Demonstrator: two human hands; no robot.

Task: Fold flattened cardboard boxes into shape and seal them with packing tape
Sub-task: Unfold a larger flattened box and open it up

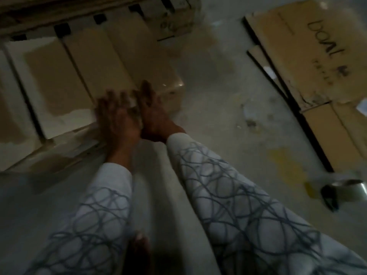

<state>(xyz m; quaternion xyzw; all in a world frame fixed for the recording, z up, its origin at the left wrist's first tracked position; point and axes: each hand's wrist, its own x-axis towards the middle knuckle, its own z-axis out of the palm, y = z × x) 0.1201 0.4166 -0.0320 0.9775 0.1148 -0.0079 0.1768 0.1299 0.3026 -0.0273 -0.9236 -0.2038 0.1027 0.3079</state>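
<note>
A row of folded cardboard boxes (83, 62) lies on the floor at the upper left, their tops tan with pale taped edges. My left hand (114, 114) is blurred, fingers spread and fairly straight, against the near edge of the box row. My right hand (153, 110) lies beside it with fingers stretched forward on the nearest box (158, 76), whose corner glints with clear tape. Whether either hand holds anything is unclear in the blur. A roll of clear packing tape (343, 192) on a dispenser sits on the floor at the right edge, away from both hands.
Flattened cardboard sheets (309, 56) with dark printed lettering are stacked on the concrete floor (228, 116) at the upper right. Another printed box (174, 18) stands at the top centre. My patterned sleeves fill the lower frame. A yellowish stain marks the floor near the tape roll.
</note>
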